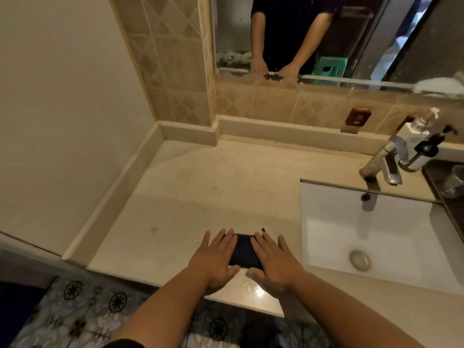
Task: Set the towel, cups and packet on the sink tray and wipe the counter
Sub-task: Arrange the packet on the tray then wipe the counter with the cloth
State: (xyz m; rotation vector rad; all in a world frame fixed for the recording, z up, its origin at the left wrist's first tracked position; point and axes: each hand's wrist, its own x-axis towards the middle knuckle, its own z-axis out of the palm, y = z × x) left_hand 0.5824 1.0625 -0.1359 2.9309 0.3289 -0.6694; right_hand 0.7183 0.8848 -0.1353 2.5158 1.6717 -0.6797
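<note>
A small dark folded cloth (pixel 244 251) lies flat on the beige stone counter (pixel 200 192) near its front edge. My left hand (pixel 216 257) presses on the cloth's left side with fingers spread. My right hand (pixel 273 259) presses on its right side, fingers also spread. Both palms lie flat on the cloth and counter. At the far right edge a dark tray (pixel 437 182) holds a clear glass cup (pixel 454 182), only partly in view. No packet shows.
A white sink basin (pixel 376 234) with a chrome faucet (pixel 384 162) sits right of the hands. Two pump bottles (pixel 416 136) stand behind the faucet. A mirror (pixel 326 33) hangs above the tiled backsplash. A wall borders the counter on the left. A wet patch (pixel 256 290) glistens near the front edge.
</note>
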